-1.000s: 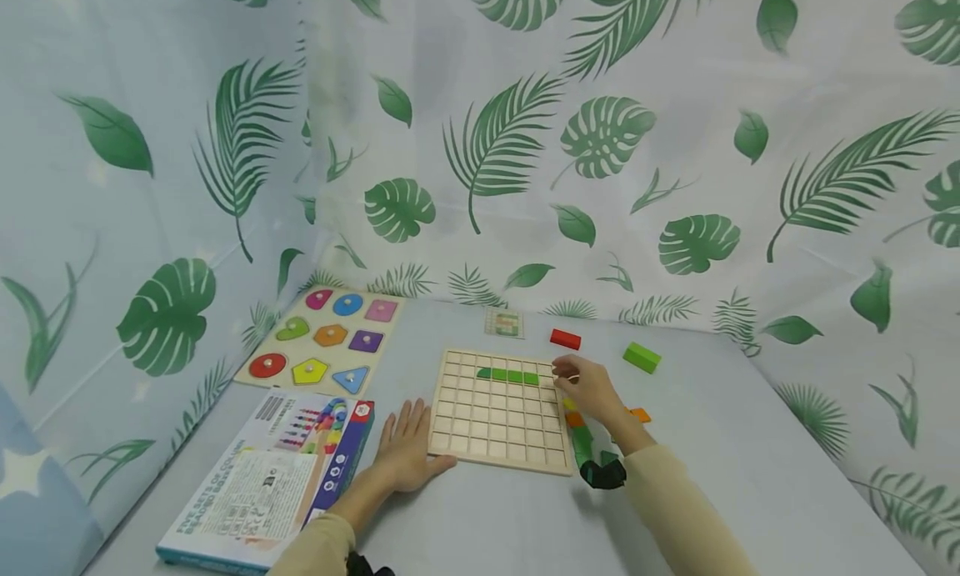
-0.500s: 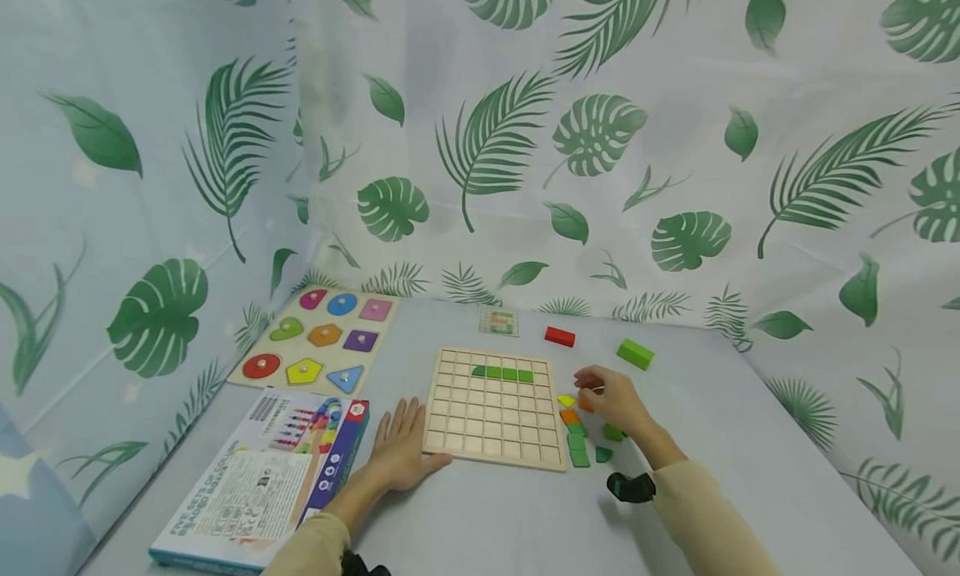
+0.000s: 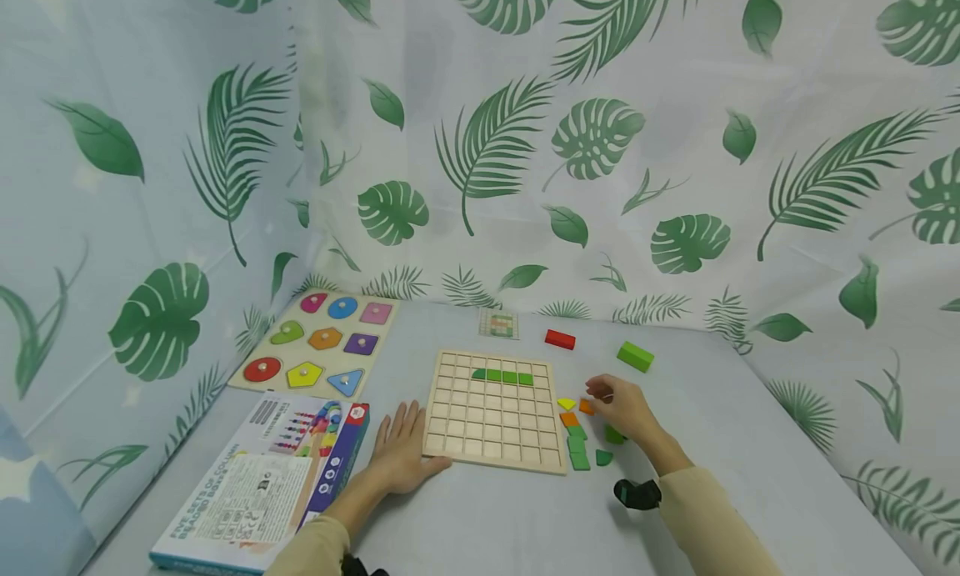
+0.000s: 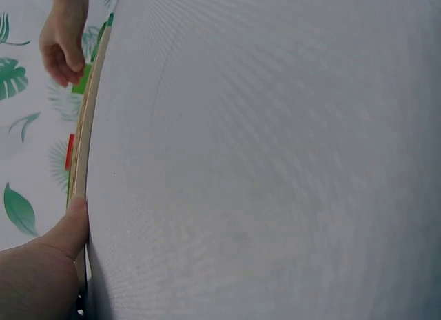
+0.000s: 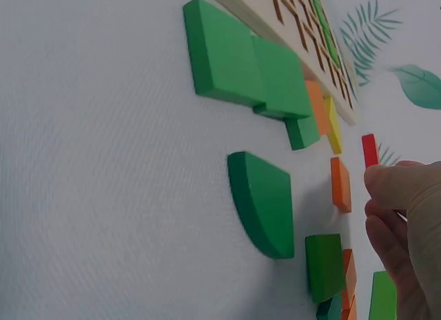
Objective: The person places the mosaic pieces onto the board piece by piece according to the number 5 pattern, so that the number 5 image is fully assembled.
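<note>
A wooden grid board [image 3: 491, 430] lies on the table, with a short row of green pieces [image 3: 510, 378] in its upper cells. My left hand [image 3: 402, 458] rests flat at the board's left side, its thumb by the near corner. To the right of the board, my right hand [image 3: 624, 406] hovers with fingers loosely bent and no piece showing between them. Just left of its fingertips lies an orange piece [image 3: 587, 406]. In the right wrist view, a dark green quarter-round piece [image 5: 265, 204] and green squares [image 5: 224, 54] lie nearby.
A yellow piece [image 3: 566, 403] lies along the board's right edge. Farther back are a red block [image 3: 560, 339], a light green block [image 3: 636, 357] and a small pattern card [image 3: 498, 323]. On the left are a knobbed shape puzzle [image 3: 311, 355] and a flat toy box [image 3: 247, 484].
My right hand has moved from the board's right edge out over the loose pieces, then slightly farther right, away from the orange piece. The left hand stays in place.
</note>
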The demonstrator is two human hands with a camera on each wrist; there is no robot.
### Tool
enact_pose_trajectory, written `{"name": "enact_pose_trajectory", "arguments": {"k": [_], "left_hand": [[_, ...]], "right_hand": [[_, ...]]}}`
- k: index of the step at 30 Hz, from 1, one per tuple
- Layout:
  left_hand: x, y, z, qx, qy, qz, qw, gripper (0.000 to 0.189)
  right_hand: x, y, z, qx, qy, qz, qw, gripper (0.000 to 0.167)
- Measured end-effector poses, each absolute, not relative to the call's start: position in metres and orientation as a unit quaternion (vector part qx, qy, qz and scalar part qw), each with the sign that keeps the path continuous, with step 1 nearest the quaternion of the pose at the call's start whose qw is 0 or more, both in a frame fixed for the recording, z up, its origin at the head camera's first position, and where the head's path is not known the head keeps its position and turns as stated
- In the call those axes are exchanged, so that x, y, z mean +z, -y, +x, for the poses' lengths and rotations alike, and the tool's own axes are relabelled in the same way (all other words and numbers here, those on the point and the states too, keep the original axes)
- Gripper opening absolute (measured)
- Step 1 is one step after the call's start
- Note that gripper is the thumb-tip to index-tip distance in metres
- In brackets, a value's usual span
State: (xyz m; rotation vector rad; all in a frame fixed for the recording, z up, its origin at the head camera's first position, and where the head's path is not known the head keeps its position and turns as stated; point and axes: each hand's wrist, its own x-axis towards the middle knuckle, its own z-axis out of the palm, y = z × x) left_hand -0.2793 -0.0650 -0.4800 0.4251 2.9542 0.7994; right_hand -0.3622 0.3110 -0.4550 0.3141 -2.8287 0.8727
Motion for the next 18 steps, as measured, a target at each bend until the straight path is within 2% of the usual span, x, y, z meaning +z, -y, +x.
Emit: {"name": "enact_pose_trajectory", "arguments": {"k": [8,18], "left_hand": [[-0.480,0.064,-0.279,0.255,-0.956,0.140,0.025,0.091],[-0.480,0.065,-0.279,0.262,-0.955,0.138,0.030,0.090]], "right_hand": [[-0.464,-0.317,-0.362,0.277,0.955,0.073,0.075,0.025],[-0.472,-0.317,-0.361,0.268,0.957,0.075,0.079,0.028]]}}
